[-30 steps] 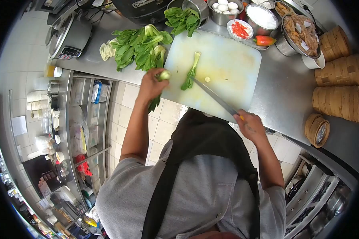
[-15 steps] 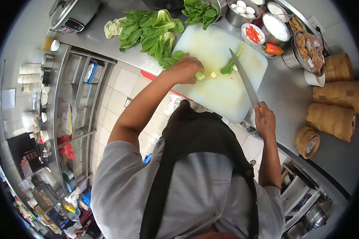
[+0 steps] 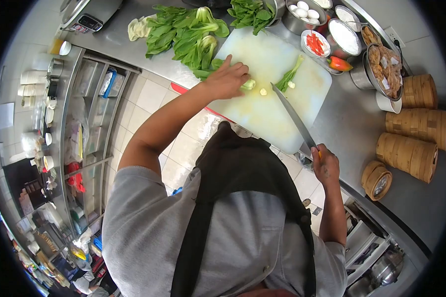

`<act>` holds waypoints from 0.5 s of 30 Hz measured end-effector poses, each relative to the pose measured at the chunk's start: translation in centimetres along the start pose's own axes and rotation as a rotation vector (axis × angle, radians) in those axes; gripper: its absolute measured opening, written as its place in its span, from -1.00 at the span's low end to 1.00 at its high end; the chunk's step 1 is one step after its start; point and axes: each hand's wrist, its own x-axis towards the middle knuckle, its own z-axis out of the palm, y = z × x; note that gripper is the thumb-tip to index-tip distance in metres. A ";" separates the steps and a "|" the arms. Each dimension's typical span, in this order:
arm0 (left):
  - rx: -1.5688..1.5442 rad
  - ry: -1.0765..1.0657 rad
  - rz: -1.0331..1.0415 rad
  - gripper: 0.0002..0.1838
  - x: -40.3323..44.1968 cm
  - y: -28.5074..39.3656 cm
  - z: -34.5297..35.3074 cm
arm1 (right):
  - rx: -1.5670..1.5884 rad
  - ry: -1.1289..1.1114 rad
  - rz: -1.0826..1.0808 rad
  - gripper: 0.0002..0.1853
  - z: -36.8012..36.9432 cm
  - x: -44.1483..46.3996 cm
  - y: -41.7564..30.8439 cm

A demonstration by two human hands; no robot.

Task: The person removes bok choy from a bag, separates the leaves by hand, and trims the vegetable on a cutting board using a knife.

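My left hand [image 3: 228, 80] is closed over a bok choy [image 3: 249, 84] at the left side of the white cutting board [image 3: 252, 47]. The pale stem end shows past its fingers, and the leaves extend to the left beneath it. My right hand [image 3: 326, 166] grips the handle of a long knife [image 3: 295, 118], whose tip points up and left over the board. Close to the tip lie a leafy green stalk [image 3: 289, 75] and a small cut stem end [image 3: 263, 91]. Another pale bit [image 3: 291, 85] rests beside the stalk.
Whole bok choy [image 3: 178, 39] is heaped left of the board, with more leafy greens [image 3: 250, 14] behind. A bowl of eggs [image 3: 304, 12], sliced red pepper [image 3: 314, 43], a whole pepper [image 3: 339, 64] and bamboo steamers [image 3: 406, 153] stand along the back and right.
The knife has swung down and left, its tip leaving the leafy stalk's upper end and uncovering the stalk. My left hand has shifted slightly up and left, its fingers a little more spread.
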 end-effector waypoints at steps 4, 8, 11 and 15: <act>-0.184 -0.170 0.060 -0.52 1.4 -1.7 0.1 | -0.039 0.038 -0.080 -0.77 -0.2 -0.1 -0.2; -0.282 -0.199 0.149 -0.53 1.9 -2.0 -0.2 | -0.159 0.023 -0.164 -0.75 -0.6 0.5 -1.0; -0.302 -0.249 0.155 -0.55 2.3 -1.8 -0.5 | -0.227 -0.001 -0.206 -0.72 -0.6 1.4 -1.6; -0.298 -0.257 0.168 -0.56 2.5 -2.0 -0.4 | -0.279 -0.031 -0.219 -0.67 -0.9 2.7 -2.2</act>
